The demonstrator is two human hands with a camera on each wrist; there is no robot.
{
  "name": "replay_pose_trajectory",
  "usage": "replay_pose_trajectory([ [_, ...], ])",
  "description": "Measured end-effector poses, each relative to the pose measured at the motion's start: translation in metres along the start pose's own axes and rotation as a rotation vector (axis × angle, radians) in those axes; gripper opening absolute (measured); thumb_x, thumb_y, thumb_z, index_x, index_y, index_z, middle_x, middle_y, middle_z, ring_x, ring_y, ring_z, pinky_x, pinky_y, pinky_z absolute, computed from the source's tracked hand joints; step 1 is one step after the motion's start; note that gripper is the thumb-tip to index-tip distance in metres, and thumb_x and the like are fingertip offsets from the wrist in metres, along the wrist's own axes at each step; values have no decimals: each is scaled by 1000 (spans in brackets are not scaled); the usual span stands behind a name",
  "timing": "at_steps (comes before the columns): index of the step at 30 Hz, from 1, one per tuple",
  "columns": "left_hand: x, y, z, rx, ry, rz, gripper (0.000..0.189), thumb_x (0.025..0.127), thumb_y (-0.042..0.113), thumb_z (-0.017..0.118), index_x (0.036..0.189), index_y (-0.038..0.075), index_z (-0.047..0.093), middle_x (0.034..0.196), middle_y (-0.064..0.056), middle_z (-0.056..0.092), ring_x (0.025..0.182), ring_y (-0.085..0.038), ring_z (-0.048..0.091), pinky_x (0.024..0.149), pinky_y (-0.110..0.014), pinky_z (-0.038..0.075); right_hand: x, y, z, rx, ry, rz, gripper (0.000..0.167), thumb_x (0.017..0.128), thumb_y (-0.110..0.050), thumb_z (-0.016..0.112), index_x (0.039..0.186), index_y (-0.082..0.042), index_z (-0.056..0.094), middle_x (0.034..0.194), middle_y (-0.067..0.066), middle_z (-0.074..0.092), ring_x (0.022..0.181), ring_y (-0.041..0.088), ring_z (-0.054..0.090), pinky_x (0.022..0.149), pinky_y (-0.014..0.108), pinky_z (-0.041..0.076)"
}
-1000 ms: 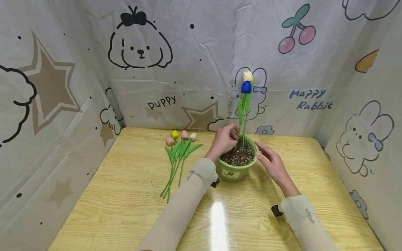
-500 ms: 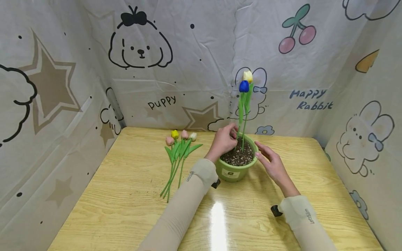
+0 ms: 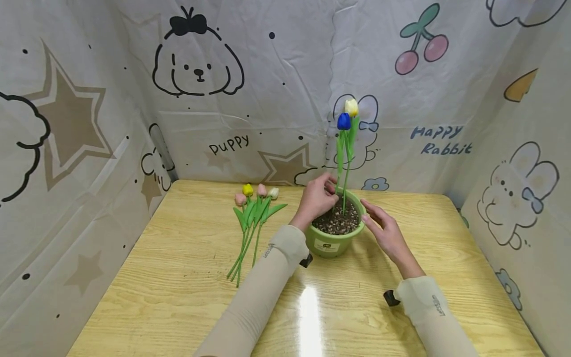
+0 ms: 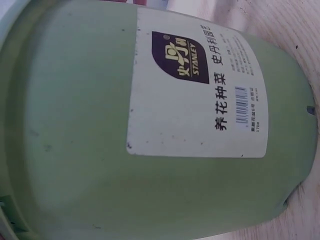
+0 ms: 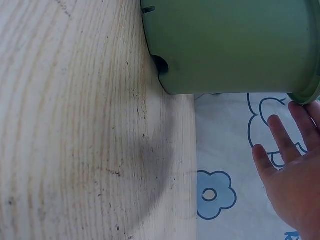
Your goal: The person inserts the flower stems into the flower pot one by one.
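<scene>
A green flowerpot (image 3: 347, 245) filled with dark, speckled soil (image 3: 335, 226) stands on the table. In it a blue tulip (image 3: 343, 121) and a cream tulip (image 3: 351, 107) stand upright, side by side. My left hand (image 3: 314, 202) reaches over the pot's left rim and pinches the blue tulip's stem low down, close to the soil. My right hand (image 3: 384, 232) is at the right rim, fingers extended; in the right wrist view its fingertips touch the rim. Only the pot's labelled side (image 4: 75, 110) fills the left wrist view, so the left fingers are hidden there.
Left of the pot lie several loose tulips on the wooden table (image 3: 178, 277), with yellow (image 3: 247, 190), pink (image 3: 261, 190) and white (image 3: 273, 193) blooms. A printed cloth (image 3: 285, 59) encloses the back and sides.
The blue tulip's bloom has tilted slightly left, away from the cream one. Both hands have stayed nearly in place.
</scene>
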State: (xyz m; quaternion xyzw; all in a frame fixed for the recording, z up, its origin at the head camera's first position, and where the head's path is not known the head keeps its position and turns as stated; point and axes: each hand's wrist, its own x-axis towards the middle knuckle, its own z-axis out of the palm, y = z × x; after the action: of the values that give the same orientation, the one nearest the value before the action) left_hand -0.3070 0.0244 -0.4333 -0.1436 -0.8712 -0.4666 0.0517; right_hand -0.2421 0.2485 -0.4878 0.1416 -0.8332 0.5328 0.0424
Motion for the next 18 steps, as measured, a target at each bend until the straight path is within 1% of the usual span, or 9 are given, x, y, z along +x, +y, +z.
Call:
replay_pose_trajectory([
  [5,-1,0,-1,-36,21,-6,30,90,4,72,118,12,66,98,-3,70,86,-16,70,77,-31,59,0,0,0,0,1,-2,52,110,-25,53,159,-11,42,163,16,40,146,42,42,121,62,33],
  [11,0,0,-3,-121,47,-2,30,89,2,71,118,10,67,99,-3,69,90,-17,72,80,-29,61,0,1,1,3,5,-7,52,110,-23,52,158,-9,42,163,17,41,144,42,44,120,62,34],
  [14,0,1,-9,-178,39,12,31,90,1,70,120,9,67,101,-4,69,89,-17,71,80,-29,61,0,1,2,0,10,-15,51,110,-23,52,158,-8,43,162,18,42,144,42,44,120,63,34],
  [18,-1,6,-22,-265,30,41,33,90,0,67,122,7,67,104,-8,69,89,-20,70,77,-29,61,0,1,1,-9,16,-23,51,110,-23,53,157,-7,43,162,19,42,145,44,43,120,63,33],
])
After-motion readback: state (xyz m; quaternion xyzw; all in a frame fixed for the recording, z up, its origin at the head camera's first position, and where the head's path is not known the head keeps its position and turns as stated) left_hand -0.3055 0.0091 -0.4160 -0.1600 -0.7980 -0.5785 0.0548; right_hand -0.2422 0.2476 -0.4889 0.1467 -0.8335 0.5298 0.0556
